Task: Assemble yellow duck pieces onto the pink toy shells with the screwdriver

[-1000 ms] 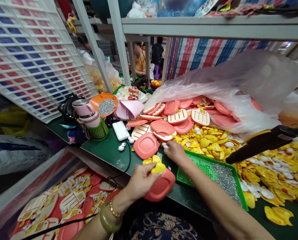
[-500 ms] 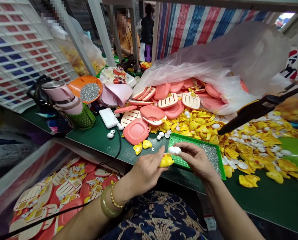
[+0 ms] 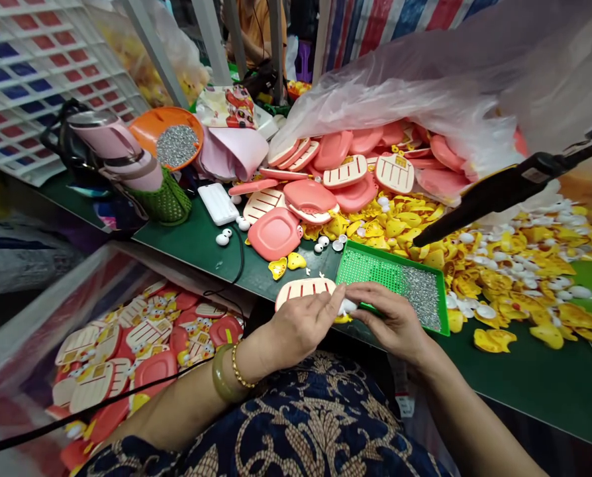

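My left hand (image 3: 300,329) grips a cream plastic plate with red stripes (image 3: 303,289), whose lower edge is hidden by my fingers. A small white plastic piece (image 3: 348,306) sits between the two hands, pinched by the fingertips of my right hand (image 3: 390,319). A sliver of a yellow duck-shaped part (image 3: 343,318) shows beneath them; most of it is hidden. Just beyond my right hand lies a green tray (image 3: 393,265) holding a perforated mat and silver beads (image 3: 422,296). A pink rounded shell (image 3: 275,233) lies on the green table beyond my left hand.
Yellow duck parts (image 3: 504,285) and white pieces spread right across the table, below pink shells (image 3: 355,195) and a plastic bag (image 3: 405,86). A black tool (image 3: 499,195) hangs above them. A bin of printed pink pieces (image 3: 137,351) sits below the table's near left edge.
A striped cream plate now shows in my left hand, where the yellow duck part stood out before. The hands have come closer together, and the view has tilted downward.
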A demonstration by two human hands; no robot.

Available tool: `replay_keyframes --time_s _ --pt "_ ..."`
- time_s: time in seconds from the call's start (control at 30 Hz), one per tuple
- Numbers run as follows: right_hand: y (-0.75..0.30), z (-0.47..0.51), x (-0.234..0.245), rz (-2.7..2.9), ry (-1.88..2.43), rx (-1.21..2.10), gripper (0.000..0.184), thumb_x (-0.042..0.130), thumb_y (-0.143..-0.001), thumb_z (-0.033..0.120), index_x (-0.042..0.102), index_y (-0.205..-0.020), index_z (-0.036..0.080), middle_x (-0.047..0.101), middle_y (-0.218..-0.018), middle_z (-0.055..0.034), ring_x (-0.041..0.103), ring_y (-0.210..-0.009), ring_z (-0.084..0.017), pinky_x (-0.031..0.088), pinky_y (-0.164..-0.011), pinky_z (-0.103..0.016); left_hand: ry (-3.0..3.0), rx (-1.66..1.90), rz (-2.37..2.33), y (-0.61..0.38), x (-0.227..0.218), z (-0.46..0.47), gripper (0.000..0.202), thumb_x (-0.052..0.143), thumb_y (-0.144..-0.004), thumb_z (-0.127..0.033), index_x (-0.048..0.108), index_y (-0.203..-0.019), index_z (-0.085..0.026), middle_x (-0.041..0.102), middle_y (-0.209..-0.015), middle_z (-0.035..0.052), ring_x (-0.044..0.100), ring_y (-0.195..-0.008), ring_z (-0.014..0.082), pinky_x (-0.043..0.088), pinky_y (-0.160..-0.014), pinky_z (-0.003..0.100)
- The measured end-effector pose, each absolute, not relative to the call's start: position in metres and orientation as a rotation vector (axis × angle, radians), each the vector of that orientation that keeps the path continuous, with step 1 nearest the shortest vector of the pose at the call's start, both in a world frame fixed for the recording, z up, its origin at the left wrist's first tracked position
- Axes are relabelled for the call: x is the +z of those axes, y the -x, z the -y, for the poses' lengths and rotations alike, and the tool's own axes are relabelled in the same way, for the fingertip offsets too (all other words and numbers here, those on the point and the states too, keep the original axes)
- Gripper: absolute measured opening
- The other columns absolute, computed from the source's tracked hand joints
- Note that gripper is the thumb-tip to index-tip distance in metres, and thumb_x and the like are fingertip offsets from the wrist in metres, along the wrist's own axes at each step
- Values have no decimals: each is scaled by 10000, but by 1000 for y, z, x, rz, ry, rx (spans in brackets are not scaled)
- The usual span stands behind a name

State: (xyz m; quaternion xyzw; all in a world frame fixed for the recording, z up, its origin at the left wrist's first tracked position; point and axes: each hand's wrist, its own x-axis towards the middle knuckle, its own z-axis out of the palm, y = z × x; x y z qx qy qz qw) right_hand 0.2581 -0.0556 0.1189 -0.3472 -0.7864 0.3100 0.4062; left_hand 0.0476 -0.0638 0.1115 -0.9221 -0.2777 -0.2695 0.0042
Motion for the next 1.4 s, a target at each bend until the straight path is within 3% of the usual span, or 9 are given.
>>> replay_keyframes --time_s 0.17,0.53,0.73,0.87,1.27,1.4 --pt "-256 53 121 2007 832 730 413 625 -814 109 635 -1161 333 701 -1078 -49 677 -963 -166 599 -811 -354 2901 -869 883 -47 107 65 607 362 -933 -105 84 -1457 25 608 -1163 249 589 -1119 267 578 -840 399" --pt "-259 55 124 2121 755 615 449 605 -811 56 613 -1197 286 710 -1050 -67 684 -938 -161 607 -775 -330 2887 -850 857 -46 108 65 450 330 -922 -101 353 -1348 41 644 -1076 226 628 -1029 257 574 -822 403" --pt "-262 51 122 2181 731 572 402 594 -818 71 619 -1169 264 710 -1019 -74 680 -915 -173 602 -751 -347 2951 -835 880 -45 109 64 479 358 -913 -107 342 -1384 -21 647 -1074 195 639 -992 228 567 -822 383" --pt "-263 50 123 2205 724 566 392 587 -811 56 627 -1152 246 716 -981 -73 680 -912 -172 598 -763 -337 2948 -829 819 -43 113 62 417 396 -900 -87 429 -1301 20 653 -1029 205 646 -971 239 562 -815 377" --pt "-267 55 120 2250 721 589 462 569 -834 62 564 -1242 279 703 -1061 -66 671 -964 -161 600 -786 -339 2985 -743 864 -45 112 62 434 367 -901 -89 425 -1329 -38 644 -1072 200 643 -964 239 569 -789 397" --pt "-274 56 128 2124 846 558 485 609 -809 95 566 -1242 309 684 -1106 -57 661 -994 -205 584 -816 -407 2994 -807 904 -41 121 58 383 424 -895 -105 476 -1270 -46 654 -1075 193 657 -948 237 579 -793 407"
